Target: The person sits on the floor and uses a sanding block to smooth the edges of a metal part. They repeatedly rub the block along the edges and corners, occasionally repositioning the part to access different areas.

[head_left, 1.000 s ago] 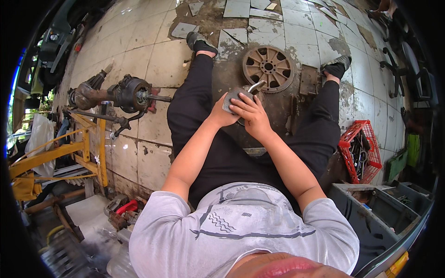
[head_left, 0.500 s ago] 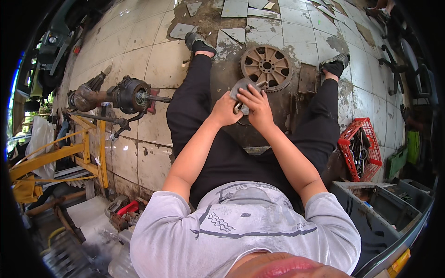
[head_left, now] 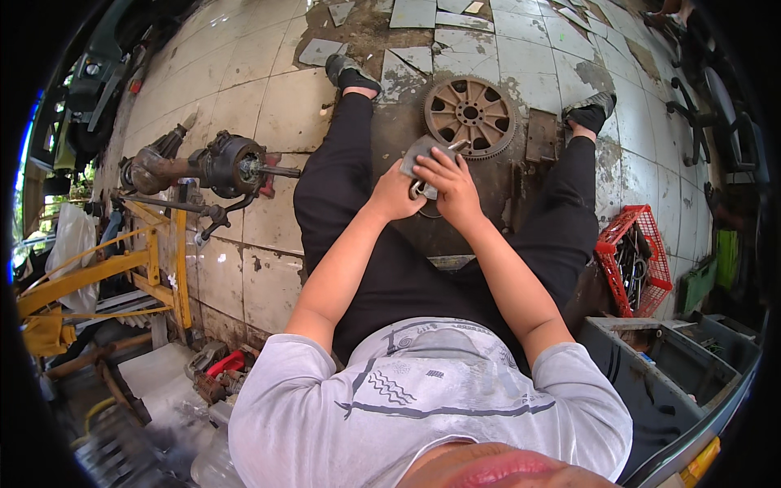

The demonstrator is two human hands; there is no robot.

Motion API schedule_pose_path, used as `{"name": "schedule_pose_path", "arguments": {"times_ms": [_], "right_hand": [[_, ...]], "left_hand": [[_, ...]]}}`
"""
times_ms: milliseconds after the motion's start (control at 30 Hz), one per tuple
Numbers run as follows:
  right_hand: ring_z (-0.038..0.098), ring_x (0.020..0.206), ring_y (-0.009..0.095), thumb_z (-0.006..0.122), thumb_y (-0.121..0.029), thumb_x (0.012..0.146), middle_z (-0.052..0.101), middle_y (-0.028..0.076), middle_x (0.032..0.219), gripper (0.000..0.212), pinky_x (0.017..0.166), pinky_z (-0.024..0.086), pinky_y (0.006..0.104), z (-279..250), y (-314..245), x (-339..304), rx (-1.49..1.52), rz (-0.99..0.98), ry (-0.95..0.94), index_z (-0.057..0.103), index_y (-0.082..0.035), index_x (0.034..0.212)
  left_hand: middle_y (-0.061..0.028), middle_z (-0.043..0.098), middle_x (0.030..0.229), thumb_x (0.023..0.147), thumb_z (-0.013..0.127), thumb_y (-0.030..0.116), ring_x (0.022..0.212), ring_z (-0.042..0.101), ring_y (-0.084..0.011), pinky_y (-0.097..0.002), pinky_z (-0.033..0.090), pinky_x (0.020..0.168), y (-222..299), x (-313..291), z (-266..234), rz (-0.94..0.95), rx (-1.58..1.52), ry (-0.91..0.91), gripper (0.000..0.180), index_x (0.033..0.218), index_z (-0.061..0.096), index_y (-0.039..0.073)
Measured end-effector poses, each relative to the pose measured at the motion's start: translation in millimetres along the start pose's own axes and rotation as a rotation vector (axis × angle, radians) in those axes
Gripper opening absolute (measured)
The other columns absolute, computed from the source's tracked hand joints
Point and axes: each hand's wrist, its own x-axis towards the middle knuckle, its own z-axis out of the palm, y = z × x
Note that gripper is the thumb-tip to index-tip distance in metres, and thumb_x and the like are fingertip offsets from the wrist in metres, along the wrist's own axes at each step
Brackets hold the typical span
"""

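Observation:
Between my spread legs, my left hand (head_left: 394, 195) is closed around a metal part whose shiny curved end (head_left: 418, 189) shows between the hands. Its narrow tip pokes out past my right fingers, and its full shape is hidden. A stiff grey sheet (head_left: 418, 153) lies over the part. My right hand (head_left: 452, 189) presses on this sheet with bent fingers, the thumb side hidden. Just beyond my hands, a rusty flywheel (head_left: 450, 126) with a toothed rim lies flat on the floor. A brown metal plate (head_left: 541, 137) is to its right.
An axle with a round hub (head_left: 232, 165) stands on the left, beside a yellow frame (head_left: 179, 268). On the right are a red plastic crate (head_left: 606, 252) of tools and a grey metal toolbox (head_left: 626, 382). Broken tiles (head_left: 324, 53) lie on the far floor.
Both hands keep their grip. The grey sheet and my right fingers have shifted very slightly over the metal part; everything else looks the same.

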Motion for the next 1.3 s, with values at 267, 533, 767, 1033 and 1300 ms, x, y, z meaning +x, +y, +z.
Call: {"name": "schedule_pose_path", "arguments": {"times_ms": [267,533,767,1033,1300], "right_hand": [[0.053,0.156,0.029,0.067,0.010,0.088,0.071,-0.002,0.151,0.062,0.122,0.037,0.0706,0,-11,-10,0.053,-0.058,0.019,0.078,-0.025,0.137],[0.052,0.156,0.030,0.060,0.015,0.090,0.070,0.000,0.154,0.065,0.125,0.036,0.0667,-2,-22,-8,0.052,-0.055,-0.015,0.078,-0.023,0.139],[0.051,0.157,0.031,0.061,0.016,0.091,0.069,0.001,0.155,0.064,0.126,0.034,0.0673,2,2,-9,0.027,0.033,0.012,0.078,-0.022,0.139],[0.052,0.157,0.032,0.061,0.016,0.088,0.069,0.002,0.155,0.065,0.126,0.035,0.0663,0,11,3,0.036,0.115,0.054,0.078,-0.020,0.140],[0.054,0.154,0.030,0.068,0.008,0.089,0.069,-0.001,0.153,0.061,0.123,0.040,0.0682,5,8,7,0.045,0.027,0.091,0.077,-0.026,0.139]], "left_hand": [[-0.0207,0.068,0.137,0.077,0.078,0.018,0.126,0.066,-0.0447,-0.0493,0.056,0.108,5,-4,-2,-0.064,-0.041,0.003,0.063,0.137,0.067,0.007],[-0.0161,0.070,0.135,0.082,0.081,0.024,0.121,0.068,-0.0403,-0.0492,0.060,0.101,-4,-9,6,0.060,0.051,0.057,0.058,0.136,0.067,0.011],[-0.0178,0.067,0.139,0.084,0.082,0.030,0.121,0.067,-0.0418,-0.0502,0.060,0.101,1,3,3,-0.102,0.008,-0.058,0.057,0.136,0.067,0.012],[-0.0170,0.068,0.138,0.085,0.081,0.029,0.124,0.067,-0.0400,-0.0486,0.059,0.104,-10,9,-2,0.028,0.014,-0.105,0.056,0.136,0.067,0.012],[-0.0175,0.067,0.130,0.081,0.083,0.024,0.120,0.066,-0.0419,-0.0504,0.058,0.100,-7,5,-7,0.022,-0.025,-0.033,0.057,0.134,0.066,0.011]]}}
